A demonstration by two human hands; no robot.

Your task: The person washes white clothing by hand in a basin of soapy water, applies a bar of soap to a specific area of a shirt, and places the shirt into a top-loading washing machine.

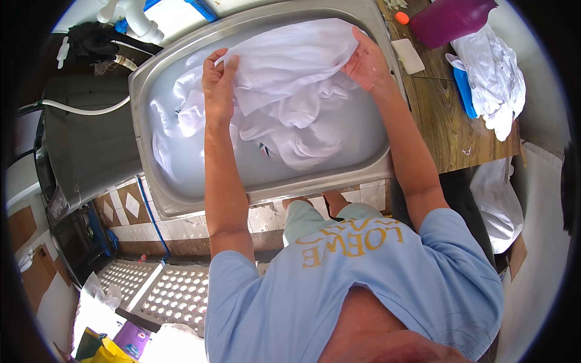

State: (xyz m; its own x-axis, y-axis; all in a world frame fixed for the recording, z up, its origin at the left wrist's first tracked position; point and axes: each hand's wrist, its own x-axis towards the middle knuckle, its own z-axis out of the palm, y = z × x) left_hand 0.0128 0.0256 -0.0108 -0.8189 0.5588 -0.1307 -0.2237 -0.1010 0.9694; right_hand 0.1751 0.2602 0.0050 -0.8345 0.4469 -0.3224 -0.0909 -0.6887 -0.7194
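Observation:
A white cloth garment (290,54) is stretched between my hands over a metal sink basin (272,192). My left hand (219,85) pinches its left edge between thumb and fingers. At the upper right corner, my right hand (367,63) grips the cloth, its palm partly turned up and wet. The lower folds hang down toward cloudy water (357,130). More white clothes (308,145) float half-sunk there, one with a small dark mark. Where the held cloth ends and the soaking pieces begin, I cannot tell.
On the wooden counter (433,118) at right are a purple jug (451,24), an orange cap (402,17), a pale soap-like bar (408,56) and heaped white cloth (499,75) over a blue object (465,94). A dark covered appliance (91,148) and white hose (85,111) stand left.

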